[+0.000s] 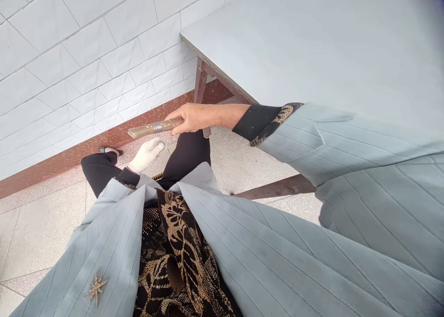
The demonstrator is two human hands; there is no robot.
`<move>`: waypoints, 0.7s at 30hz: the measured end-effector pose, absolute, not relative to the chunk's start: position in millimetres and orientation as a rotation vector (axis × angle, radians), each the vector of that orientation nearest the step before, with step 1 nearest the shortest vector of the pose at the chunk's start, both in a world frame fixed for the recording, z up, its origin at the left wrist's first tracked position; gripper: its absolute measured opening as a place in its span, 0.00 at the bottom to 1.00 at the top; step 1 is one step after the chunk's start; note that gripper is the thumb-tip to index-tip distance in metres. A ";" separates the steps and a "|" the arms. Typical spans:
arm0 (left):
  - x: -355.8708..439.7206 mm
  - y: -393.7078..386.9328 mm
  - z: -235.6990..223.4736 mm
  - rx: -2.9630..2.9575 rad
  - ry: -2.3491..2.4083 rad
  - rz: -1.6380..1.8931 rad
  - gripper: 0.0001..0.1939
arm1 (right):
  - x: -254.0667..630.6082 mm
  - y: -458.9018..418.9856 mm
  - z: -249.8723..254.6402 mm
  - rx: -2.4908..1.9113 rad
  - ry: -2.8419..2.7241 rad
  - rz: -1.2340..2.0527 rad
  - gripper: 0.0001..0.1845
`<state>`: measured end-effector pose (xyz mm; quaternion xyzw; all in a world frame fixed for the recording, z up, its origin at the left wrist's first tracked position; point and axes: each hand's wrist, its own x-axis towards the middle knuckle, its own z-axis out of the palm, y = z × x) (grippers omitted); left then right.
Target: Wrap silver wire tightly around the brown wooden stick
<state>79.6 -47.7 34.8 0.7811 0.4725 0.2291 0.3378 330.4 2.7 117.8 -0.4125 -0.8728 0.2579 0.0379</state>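
My right hand (192,117) is bare and closed around one end of a short, worn brown stick (147,130) with silvery wire wound round it. The stick lies nearly level and its free end points left. Just below it is my left hand (147,155), in a whitish glove, apart from the stick. The fingers of that hand are curled in, and whatever may be inside them is hidden. Both hands are in front of my dark trousers (189,155).
A pale tabletop (294,44) on reddish-brown legs (200,79) fills the upper right, with its corner near the white tiled wall (93,44). A reddish skirting (138,120) runs along the wall's foot. The floor (52,229) has light speckled tiles.
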 end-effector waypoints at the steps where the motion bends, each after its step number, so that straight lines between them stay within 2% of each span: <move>1: 82.0 -50.8 33.5 2.006 1.229 0.590 0.16 | 329.7 3.1 118.0 -1.296 -2.623 0.741 0.26; 5: 90.4 -62.1 47.3 2.096 1.197 0.489 0.15 | 330.6 8.1 116.2 -1.446 -2.569 0.496 0.22; 9: 92.1 -67.6 63.4 2.274 1.202 0.422 0.16 | 336.8 16.3 109.3 -1.583 -2.676 0.140 0.24; 13: 86.2 -65.6 69.7 2.484 1.282 0.350 0.13 | 337.7 17.0 106.8 -1.556 -2.848 0.036 0.24; 16: 79.7 -60.9 75.1 2.650 1.374 0.322 0.13 | 334.5 11.4 110.9 -1.495 -3.011 0.118 0.22; 21: 73.0 -50.0 83.7 2.733 1.432 0.379 0.13 | 329.7 1.0 114.6 -1.335 -3.194 0.705 0.16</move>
